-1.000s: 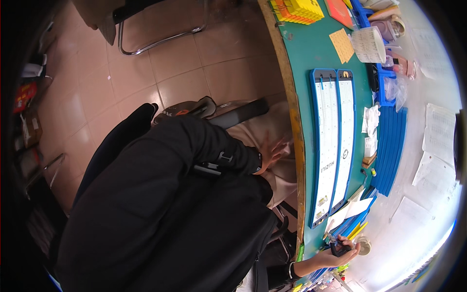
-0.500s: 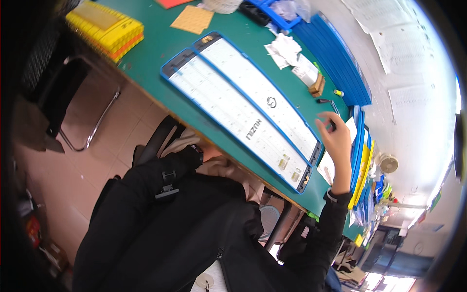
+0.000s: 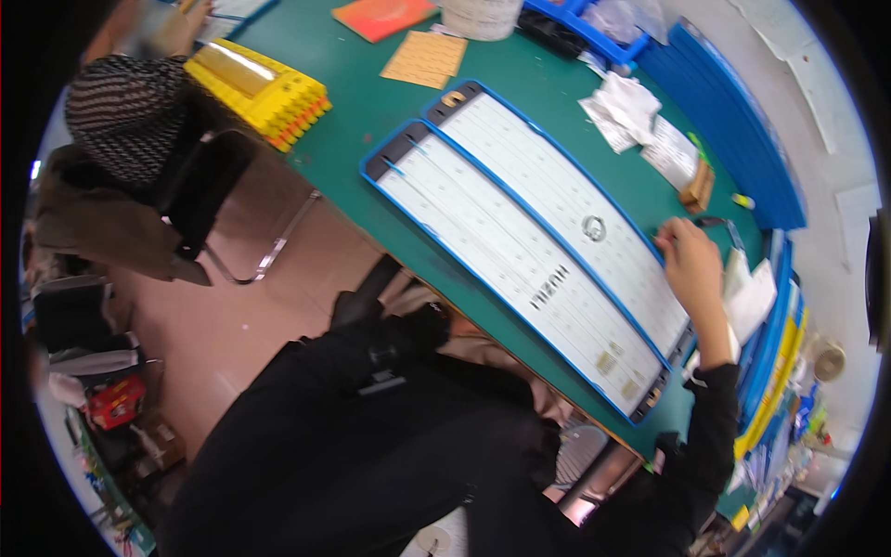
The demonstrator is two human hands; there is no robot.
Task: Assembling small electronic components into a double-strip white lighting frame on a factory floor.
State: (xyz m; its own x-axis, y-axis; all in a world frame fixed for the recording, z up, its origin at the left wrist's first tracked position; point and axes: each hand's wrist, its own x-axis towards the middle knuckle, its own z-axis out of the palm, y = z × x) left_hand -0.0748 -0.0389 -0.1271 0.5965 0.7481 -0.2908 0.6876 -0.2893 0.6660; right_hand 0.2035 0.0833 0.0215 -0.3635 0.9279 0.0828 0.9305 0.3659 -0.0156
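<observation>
Two long white panels with blue rims and dark end pieces (image 3: 520,241) lie side by side on a green table (image 3: 343,116). Dark lettering and a round mark show on them, with two small yellowish patches near the right end. My right hand (image 3: 694,269) is at the far panel's right-hand long edge, fingers curled together with the tips at the rim. Whatever they may pinch is too small or hidden to tell. My left hand (image 3: 461,331) rests low by the table's near edge, over beige cloth; mostly sleeve shows and its fingers are hidden.
Yellow stacked trays (image 3: 255,88) stand at the far left, beside tan sheets (image 3: 425,58) and a white tub (image 3: 481,17). Crumpled white paper (image 3: 626,107), a small wooden block (image 3: 696,188) and blue racks (image 3: 729,130) line the back. Another person's hand (image 3: 192,19) shows top left.
The whole view has shifted, so the table sits further right. My right hand has come from beside the panels to their edge, and its fingers have closed further.
</observation>
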